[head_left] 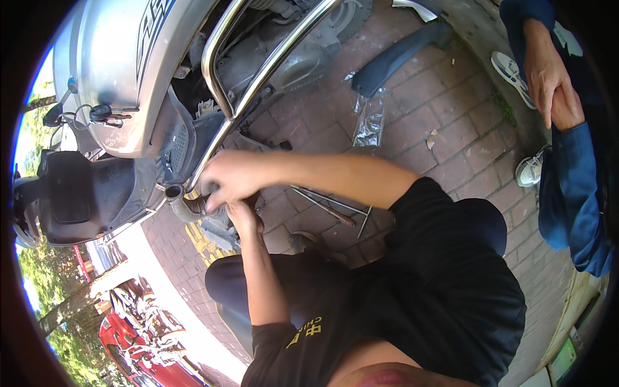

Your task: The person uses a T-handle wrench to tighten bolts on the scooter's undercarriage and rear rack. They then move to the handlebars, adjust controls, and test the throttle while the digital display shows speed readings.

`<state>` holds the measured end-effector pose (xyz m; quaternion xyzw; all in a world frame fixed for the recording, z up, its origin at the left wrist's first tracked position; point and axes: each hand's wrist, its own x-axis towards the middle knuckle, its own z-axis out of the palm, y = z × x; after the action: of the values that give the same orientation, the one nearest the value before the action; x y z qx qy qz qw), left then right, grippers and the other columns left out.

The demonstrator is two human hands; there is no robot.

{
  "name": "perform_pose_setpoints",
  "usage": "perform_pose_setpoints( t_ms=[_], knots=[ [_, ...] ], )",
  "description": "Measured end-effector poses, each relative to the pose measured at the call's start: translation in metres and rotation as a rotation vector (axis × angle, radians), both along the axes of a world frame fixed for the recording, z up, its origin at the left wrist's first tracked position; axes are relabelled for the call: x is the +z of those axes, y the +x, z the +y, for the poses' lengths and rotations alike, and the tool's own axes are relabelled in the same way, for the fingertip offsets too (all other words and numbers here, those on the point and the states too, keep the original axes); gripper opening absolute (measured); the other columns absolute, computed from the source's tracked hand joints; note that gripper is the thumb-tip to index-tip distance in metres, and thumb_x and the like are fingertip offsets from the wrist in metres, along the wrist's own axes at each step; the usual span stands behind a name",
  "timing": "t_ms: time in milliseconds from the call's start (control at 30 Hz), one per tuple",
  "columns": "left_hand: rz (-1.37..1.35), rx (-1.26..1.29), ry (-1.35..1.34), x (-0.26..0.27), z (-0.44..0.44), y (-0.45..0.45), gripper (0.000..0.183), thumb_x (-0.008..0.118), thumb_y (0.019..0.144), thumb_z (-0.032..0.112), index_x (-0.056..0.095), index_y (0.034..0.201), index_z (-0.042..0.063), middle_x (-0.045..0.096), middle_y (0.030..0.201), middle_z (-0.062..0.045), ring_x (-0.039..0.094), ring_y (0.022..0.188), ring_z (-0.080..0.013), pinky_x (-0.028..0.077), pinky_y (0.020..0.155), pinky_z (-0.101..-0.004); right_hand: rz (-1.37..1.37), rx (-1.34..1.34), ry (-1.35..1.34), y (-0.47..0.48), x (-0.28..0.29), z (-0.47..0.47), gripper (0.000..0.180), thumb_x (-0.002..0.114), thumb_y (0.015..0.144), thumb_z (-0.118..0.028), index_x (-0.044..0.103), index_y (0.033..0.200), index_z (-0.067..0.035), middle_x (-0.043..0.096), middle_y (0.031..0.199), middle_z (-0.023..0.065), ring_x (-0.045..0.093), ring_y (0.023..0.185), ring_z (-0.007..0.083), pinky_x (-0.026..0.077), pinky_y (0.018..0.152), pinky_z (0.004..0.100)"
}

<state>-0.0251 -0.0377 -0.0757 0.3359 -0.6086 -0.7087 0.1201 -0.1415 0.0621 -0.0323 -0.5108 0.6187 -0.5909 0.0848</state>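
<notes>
My right hand (237, 175), blurred, is held over a grey ribbed duct elbow (186, 208) with a round open end. Its fingers curl near a dark spot, and what they hold is unclear. Below it my left hand (243, 217) is partly covered by the right and sits beside the elbow and a grey plastic housing (220, 234); its grip is hidden. Both hands are just under the chrome guard bar (271, 63) of a silver scooter (116, 58). A key bunch (104, 113) hangs at the scooter's body. The scooter's engine casing (302, 67) is exposed.
On the brick paving lie a T-handle wrench (365, 225), a screwdriver (333, 212) with a brown handle, a dark body panel (396, 58) and a clear plastic bag (370, 123). At the right sits another person in blue, hands (549, 75) together. A red car (121, 338) stands lower left.
</notes>
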Motion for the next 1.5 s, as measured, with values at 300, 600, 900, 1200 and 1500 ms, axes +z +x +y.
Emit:
perform_pose_setpoints(
  t_ms=[300, 600, 900, 1200, 1500],
  knots=[
    [-0.035, -0.067, -0.042, 0.001, -0.01, -0.005, 0.059, 0.05, 0.1, 0.05, 0.066, 0.111, -0.006, 0.071, 0.103, -0.015, 0.068, 0.094, -0.0259, 0.053, 0.089, -0.0392, -0.325, 0.233, 0.497, 0.01, -0.123, 0.038, 0.077, 0.046, 0.096, -0.067, 0.059, 0.127, 0.003, 0.065, 0.119, 0.0251, 0.061, 0.113, 0.0357, 0.048, 0.098, 0.0426],
    [0.113, -0.865, -1.752, 0.12, 0.024, 0.029, 0.038, 0.075, 0.078, 0.019, 0.064, 0.108, -0.001, 0.066, 0.093, -0.016, 0.062, 0.097, -0.0374, 0.048, 0.093, -0.045, -0.353, 0.185, 0.488, 0.001, -0.128, 0.032, 0.06, 0.055, 0.095, -0.062, 0.072, 0.109, -0.006, 0.071, 0.089, 0.0175, 0.067, 0.083, 0.0294, 0.051, 0.078, 0.0412],
    [-0.378, -0.778, -2.052, 0.079, -0.017, -0.008, 0.003, 0.062, 0.079, 0.012, 0.064, 0.077, 0.012, 0.07, 0.068, -0.009, 0.071, 0.067, -0.0246, 0.052, 0.067, -0.0371, -0.389, 0.177, 0.612, -0.004, -0.097, 0.049, 0.053, 0.063, 0.091, -0.057, 0.074, 0.092, -0.005, 0.069, 0.08, 0.0123, 0.066, 0.077, 0.0212, 0.052, 0.071, 0.0365],
    [-0.093, -0.328, -0.955, -0.026, -0.009, -0.011, 0.046, 0.068, 0.087, 0.048, 0.069, 0.073, 0.005, 0.069, 0.07, -0.012, 0.07, 0.068, -0.0294, 0.054, 0.064, -0.0412, -0.126, 0.15, 0.396, -0.004, 0.027, 0.083, 0.044, 0.075, 0.085, -0.029, 0.06, 0.116, -0.002, 0.07, 0.094, 0.0194, 0.069, 0.088, 0.0346, 0.052, 0.079, 0.0425],
    [0.63, 0.328, 1.334, 0.015, 0.086, -0.041, 0.027, 0.057, 0.092, 0.034, 0.055, 0.078, 0.01, 0.051, 0.071, 0.003, 0.05, 0.062, -0.0131, 0.047, 0.079, -0.0333, -0.177, 0.417, 0.056, -0.011, 0.039, 0.06, 0.04, 0.073, 0.086, -0.024, 0.064, 0.113, 0.004, 0.071, 0.1, 0.0185, 0.07, 0.094, 0.0279, 0.055, 0.082, 0.0375]
  ],
)
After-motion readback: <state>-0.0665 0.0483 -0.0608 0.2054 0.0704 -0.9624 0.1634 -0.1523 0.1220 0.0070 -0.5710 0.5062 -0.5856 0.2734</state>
